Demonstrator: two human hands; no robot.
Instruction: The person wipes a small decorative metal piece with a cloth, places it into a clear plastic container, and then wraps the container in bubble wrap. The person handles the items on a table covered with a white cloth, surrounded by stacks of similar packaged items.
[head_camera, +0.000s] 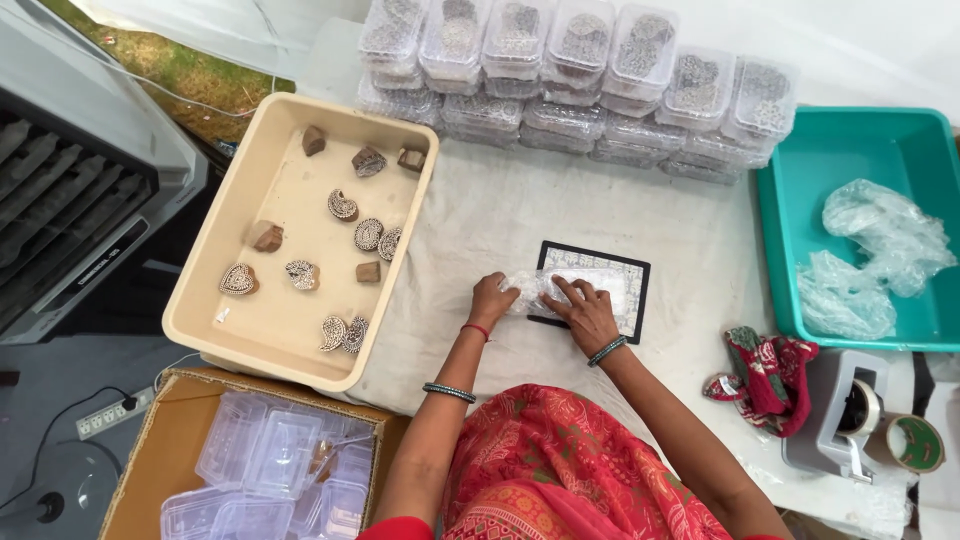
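Observation:
My left hand and my right hand press together on a small bundle wrapped in clear plastic. The bundle lies on a black-bordered patterned card on the white cloth-covered table. Left-hand fingers grip the bundle's left end. Fingers of the right hand rest on top of it. What is inside the wrap is hidden. A beige tray to the left holds several carved wooden stamp blocks.
Stacks of clear lidded boxes line the table's far edge. A teal tub at right holds crumpled plastic wrap. Near the right edge sit a tape dispenser and red cloth. A cardboard box of empty clear containers stands below left.

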